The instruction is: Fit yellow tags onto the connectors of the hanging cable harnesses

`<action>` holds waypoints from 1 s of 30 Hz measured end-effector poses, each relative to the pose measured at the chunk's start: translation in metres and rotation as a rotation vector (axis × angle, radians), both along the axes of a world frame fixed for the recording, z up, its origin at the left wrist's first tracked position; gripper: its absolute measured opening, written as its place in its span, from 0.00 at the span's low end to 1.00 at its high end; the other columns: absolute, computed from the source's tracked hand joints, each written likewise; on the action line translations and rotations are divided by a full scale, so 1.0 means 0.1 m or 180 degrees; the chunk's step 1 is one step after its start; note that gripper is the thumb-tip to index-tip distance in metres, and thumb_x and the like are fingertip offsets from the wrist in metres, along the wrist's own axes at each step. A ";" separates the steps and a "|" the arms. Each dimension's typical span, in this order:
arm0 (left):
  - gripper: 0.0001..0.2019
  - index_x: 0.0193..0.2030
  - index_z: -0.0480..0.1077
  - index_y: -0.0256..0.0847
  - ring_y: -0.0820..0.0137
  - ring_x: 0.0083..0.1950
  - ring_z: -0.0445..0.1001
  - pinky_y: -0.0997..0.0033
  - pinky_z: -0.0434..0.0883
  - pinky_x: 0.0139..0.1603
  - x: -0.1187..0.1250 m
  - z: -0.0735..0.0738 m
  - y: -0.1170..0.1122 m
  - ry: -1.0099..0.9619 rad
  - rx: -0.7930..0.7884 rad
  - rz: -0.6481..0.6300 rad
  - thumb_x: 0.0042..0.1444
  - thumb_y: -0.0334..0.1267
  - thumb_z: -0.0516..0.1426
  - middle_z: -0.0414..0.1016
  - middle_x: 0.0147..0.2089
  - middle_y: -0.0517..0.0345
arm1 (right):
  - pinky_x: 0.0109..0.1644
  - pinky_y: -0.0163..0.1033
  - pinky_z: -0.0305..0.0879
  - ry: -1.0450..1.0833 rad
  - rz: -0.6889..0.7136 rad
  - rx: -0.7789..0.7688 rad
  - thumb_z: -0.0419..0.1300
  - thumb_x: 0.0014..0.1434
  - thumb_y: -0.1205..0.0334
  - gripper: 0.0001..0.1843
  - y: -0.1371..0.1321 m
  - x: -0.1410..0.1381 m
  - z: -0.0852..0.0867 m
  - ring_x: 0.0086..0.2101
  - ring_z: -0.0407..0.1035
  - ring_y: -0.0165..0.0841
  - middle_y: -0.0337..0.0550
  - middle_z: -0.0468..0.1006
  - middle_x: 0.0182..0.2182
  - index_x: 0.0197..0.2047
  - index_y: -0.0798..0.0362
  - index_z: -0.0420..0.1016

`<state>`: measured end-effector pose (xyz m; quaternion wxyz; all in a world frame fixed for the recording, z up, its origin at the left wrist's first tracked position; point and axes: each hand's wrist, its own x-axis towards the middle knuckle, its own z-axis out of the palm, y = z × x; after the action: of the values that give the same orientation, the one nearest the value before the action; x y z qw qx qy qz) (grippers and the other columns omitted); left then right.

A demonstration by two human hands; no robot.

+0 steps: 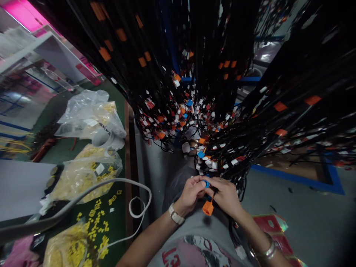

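Note:
My left hand (pixel 191 193) and my right hand (pixel 226 195) meet above my lap, fingers pinched together on a small blue connector (pixel 205 183) at the end of a black cable. An orange connector (pixel 207 208) dangles just below the two hands. Right above them hangs a thick mass of black cables (pixel 211 85) with white, orange, blue and red end pieces. A pale watch (pixel 176 214) is on my left wrist and bracelets (pixel 269 250) are on my right wrist.
At left a green table (pixel 111 222) holds clear bags of small yellow parts (pixel 83 174), loose yellow pieces, a white cup (pixel 107 139) and a grey-white cord (pixel 139 207). Red packaging (pixel 271 226) lies on the grey floor at right, beside blue floor tape (pixel 294 178).

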<state>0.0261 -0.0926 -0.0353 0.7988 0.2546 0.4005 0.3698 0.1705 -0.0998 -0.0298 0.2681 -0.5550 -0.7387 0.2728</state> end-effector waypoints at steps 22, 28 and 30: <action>0.17 0.22 0.55 0.37 0.84 0.17 0.42 0.83 0.43 0.17 -0.19 -0.12 0.07 -0.0945 -0.1014 0.0390 0.49 0.41 0.60 0.47 0.16 0.71 | 0.45 0.41 0.69 0.0778 -0.0442 0.0504 0.60 0.56 0.57 0.09 0.00 0.00 0.06 0.41 0.72 0.36 0.46 0.77 0.40 0.41 0.50 0.75; 0.13 0.40 0.66 0.36 0.83 0.19 0.46 0.83 0.44 0.18 -0.26 -0.11 0.05 -0.0550 -0.0728 0.0197 0.51 0.39 0.60 0.48 0.19 0.71 | 0.35 0.36 0.66 0.0521 0.0044 0.0188 0.59 0.58 0.58 0.06 -0.02 -0.01 0.24 0.31 0.72 0.32 0.40 0.78 0.27 0.36 0.49 0.76; 0.21 0.51 0.63 0.37 0.82 0.19 0.46 0.82 0.44 0.19 -0.26 -0.08 0.07 -0.0126 -0.0516 0.0268 0.51 0.41 0.60 0.49 0.20 0.71 | 0.34 0.35 0.65 0.0440 0.0033 -0.0018 0.58 0.58 0.57 0.07 -0.02 -0.01 0.24 0.30 0.72 0.32 0.39 0.78 0.26 0.35 0.48 0.77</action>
<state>0.0000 -0.0861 -0.0429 0.8082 0.1647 0.4235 0.3745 0.1699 -0.1016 -0.0061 0.3156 -0.5317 -0.7205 0.3140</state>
